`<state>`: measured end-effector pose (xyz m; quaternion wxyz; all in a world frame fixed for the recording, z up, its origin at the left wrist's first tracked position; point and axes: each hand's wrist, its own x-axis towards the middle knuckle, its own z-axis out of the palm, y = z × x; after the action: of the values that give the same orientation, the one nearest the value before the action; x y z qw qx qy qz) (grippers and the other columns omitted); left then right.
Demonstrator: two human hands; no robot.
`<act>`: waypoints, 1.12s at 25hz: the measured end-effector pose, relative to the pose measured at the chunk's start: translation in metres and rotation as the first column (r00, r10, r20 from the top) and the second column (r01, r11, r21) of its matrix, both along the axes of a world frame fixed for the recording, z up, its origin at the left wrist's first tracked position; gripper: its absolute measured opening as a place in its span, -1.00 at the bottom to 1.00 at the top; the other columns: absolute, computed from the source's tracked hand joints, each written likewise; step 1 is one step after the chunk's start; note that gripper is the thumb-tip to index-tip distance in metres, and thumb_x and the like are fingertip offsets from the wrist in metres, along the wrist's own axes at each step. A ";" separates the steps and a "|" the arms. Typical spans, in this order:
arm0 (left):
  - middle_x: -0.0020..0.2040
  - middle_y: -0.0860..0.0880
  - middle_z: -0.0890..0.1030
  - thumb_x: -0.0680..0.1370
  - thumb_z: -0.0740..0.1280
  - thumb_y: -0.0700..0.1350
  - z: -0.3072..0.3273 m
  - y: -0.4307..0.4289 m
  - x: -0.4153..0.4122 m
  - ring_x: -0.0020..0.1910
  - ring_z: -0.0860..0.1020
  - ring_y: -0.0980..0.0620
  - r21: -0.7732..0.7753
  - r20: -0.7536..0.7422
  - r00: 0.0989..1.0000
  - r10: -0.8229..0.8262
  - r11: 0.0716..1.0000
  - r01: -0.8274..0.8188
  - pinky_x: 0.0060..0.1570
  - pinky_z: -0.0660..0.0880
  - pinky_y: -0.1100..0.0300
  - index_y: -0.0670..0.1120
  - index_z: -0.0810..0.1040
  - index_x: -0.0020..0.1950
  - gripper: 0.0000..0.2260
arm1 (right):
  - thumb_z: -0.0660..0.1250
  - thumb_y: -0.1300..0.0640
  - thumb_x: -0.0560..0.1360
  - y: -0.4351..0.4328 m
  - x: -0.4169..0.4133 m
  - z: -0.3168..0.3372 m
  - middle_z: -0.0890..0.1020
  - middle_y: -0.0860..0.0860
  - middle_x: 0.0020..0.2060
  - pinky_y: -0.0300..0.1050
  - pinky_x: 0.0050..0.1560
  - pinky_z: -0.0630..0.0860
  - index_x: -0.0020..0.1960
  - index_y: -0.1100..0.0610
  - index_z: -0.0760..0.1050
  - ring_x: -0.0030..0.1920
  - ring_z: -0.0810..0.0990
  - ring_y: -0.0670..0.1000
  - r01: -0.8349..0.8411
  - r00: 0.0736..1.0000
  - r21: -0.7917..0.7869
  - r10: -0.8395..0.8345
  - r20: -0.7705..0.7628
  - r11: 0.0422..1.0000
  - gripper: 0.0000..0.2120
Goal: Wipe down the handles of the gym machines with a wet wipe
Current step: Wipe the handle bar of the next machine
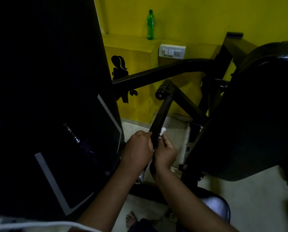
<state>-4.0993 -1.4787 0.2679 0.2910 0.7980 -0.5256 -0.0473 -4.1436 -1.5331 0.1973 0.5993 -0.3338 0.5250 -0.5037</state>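
A black machine handle bar (161, 114) slants down from a round end cap toward the middle of the view. My left hand (138, 148) grips the bar from its left side, fingers curled round it. My right hand (165, 152) wraps the bar from the right and presses a white wet wipe (163, 130) against it; a crumpled bit of the wipe sticks out above my fingers. The bar's lower part is hidden behind both hands.
A large black weight-stack shroud (56, 114) fills the left. A black padded seat back (257, 123) fills the right, with a frame tube (156, 72) crossing behind. A green bottle (150, 25) stands on a yellow ledge by a switch plate (172, 51).
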 end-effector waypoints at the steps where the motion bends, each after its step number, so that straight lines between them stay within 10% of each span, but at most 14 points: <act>1: 0.06 -0.18 0.60 0.62 0.15 -0.18 0.000 0.000 0.000 -0.04 0.57 -0.11 0.005 -0.002 1.000 -0.003 1.000 0.003 -0.07 0.49 0.08 -0.18 0.57 0.24 -0.71 | 0.35 0.15 0.55 -0.003 0.001 0.000 0.71 0.01 -0.09 -0.11 -0.07 0.60 0.07 0.07 0.65 -0.11 0.67 -0.04 -0.053 0.984 0.142 0.027 0.178 0.989 -0.86; 4: 0.06 -0.15 0.59 0.60 0.15 -0.20 -0.001 -0.001 0.001 -0.03 0.57 -0.10 0.020 -0.003 1.000 0.006 1.000 -0.006 -0.07 0.50 0.08 -0.14 0.57 0.26 -0.69 | 0.23 0.10 0.63 -0.049 0.012 0.006 0.62 0.13 -0.20 -0.16 -0.27 0.58 -0.02 0.23 0.55 -0.23 0.61 0.05 -0.355 0.778 0.447 -0.005 0.628 0.821 -0.78; 9: 0.09 -0.14 0.59 0.61 0.15 -0.20 -0.002 0.000 0.002 0.00 0.57 -0.09 0.015 -0.010 1.000 0.013 1.000 -0.013 -0.03 0.51 0.06 -0.12 0.56 0.28 -0.69 | 0.05 0.33 0.63 -0.045 0.007 -0.006 0.63 0.21 -0.27 -0.17 -0.31 0.63 -0.02 0.30 0.54 -0.34 0.66 0.06 -0.526 0.618 0.338 0.077 0.783 0.781 -0.72; 16: 0.11 -0.11 0.58 0.63 0.10 -0.18 -0.002 -0.005 0.002 -0.01 0.56 -0.07 0.110 0.093 0.995 -0.041 0.993 0.031 -0.15 0.41 0.17 -0.11 0.49 0.32 -0.69 | 0.22 0.35 0.58 -0.070 -0.002 0.004 0.61 0.14 0.14 -0.18 -0.28 0.61 0.29 0.19 0.49 -0.01 0.63 0.04 -0.292 0.850 0.309 0.097 0.518 0.905 -0.69; 28: 0.12 -0.17 0.57 0.60 0.12 -0.21 -0.010 -0.032 0.003 0.05 0.57 -0.10 0.244 0.179 0.982 -0.062 0.970 0.016 -0.17 0.35 0.20 -0.23 0.26 0.46 -0.59 | 0.52 0.10 0.41 -0.074 0.012 0.012 0.70 -0.13 -0.11 -0.14 0.10 0.57 -0.09 0.00 0.67 0.05 0.65 -0.08 0.002 0.979 0.093 -0.021 0.205 0.996 -0.91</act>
<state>-4.0958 -1.5105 0.2577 0.1404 0.8179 -0.5564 -0.0422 -4.1317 -1.6067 0.2097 0.6622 -0.2488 0.4851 -0.5140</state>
